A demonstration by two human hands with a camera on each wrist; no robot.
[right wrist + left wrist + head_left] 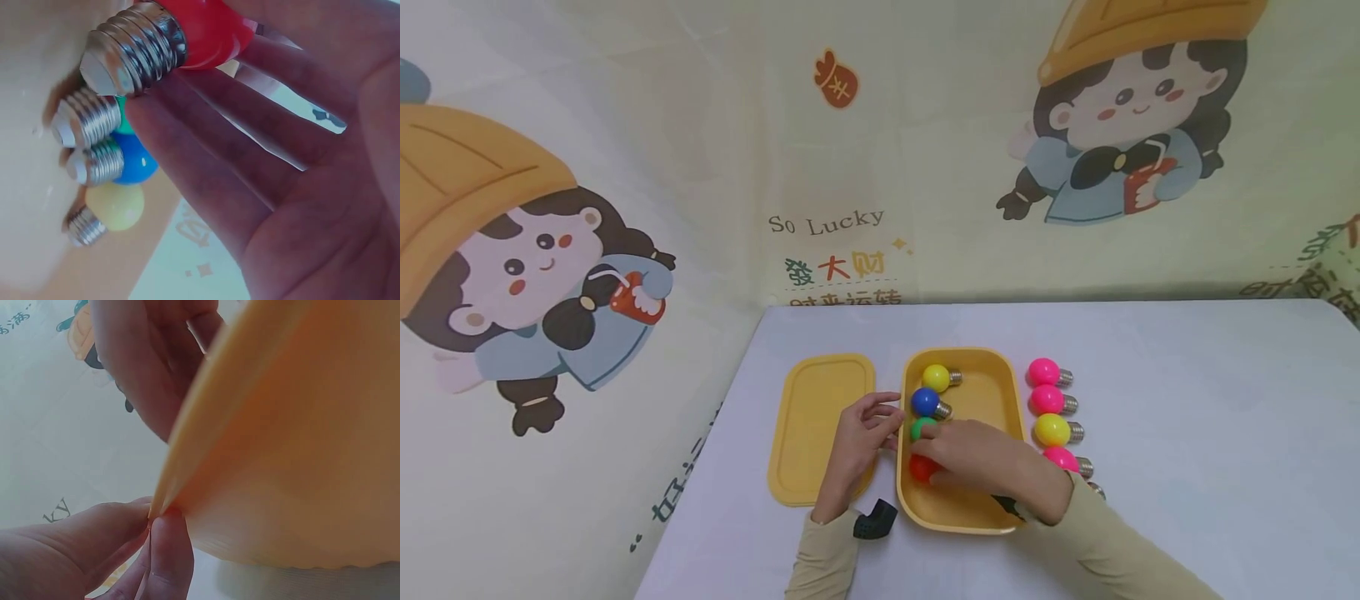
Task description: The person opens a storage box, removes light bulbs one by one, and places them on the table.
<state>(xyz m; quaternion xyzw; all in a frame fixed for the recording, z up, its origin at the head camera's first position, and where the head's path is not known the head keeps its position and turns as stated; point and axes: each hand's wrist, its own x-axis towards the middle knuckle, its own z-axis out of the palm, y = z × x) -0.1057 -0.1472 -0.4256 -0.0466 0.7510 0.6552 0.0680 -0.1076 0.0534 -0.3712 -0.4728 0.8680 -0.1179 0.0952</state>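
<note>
Lower left of centre: yellow lid (808, 425), flat. Left hand (867, 429) pinches left rim of yellow tray (992, 396), lower centre. Tray's left side, top down: yellow bulb (936, 378), blue bulb (926, 402), green bulb (921, 429), red bulb (922, 468), last pinched by right hand (981, 458), thumb against partly bent fingers. Further right: bulb column (1052, 430).

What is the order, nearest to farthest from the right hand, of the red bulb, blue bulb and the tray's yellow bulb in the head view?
1. Red bulb: held in the right hand.
2. Blue bulb: beyond the hand, left side of the tray.
3. Yellow bulb: past the blue, near the far rim.
</note>
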